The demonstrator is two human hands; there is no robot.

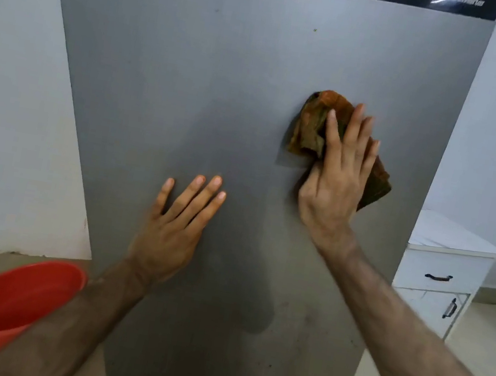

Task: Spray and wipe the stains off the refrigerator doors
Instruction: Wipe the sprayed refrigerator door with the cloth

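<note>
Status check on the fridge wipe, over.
Right hand flat, pressing cloth on refrigerator door. Left hand flat on door, empty. Specks show near top. Nothing blocking.

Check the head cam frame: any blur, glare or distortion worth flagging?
Head view: the wide-angle lens makes the refrigerator door taper downward; the red bucket at lower left is smeared by blur; the cloth under the right hand casts a soft shadow on the door; no hard glare, only a dull sheen; the label at top right is unreadable.
</note>
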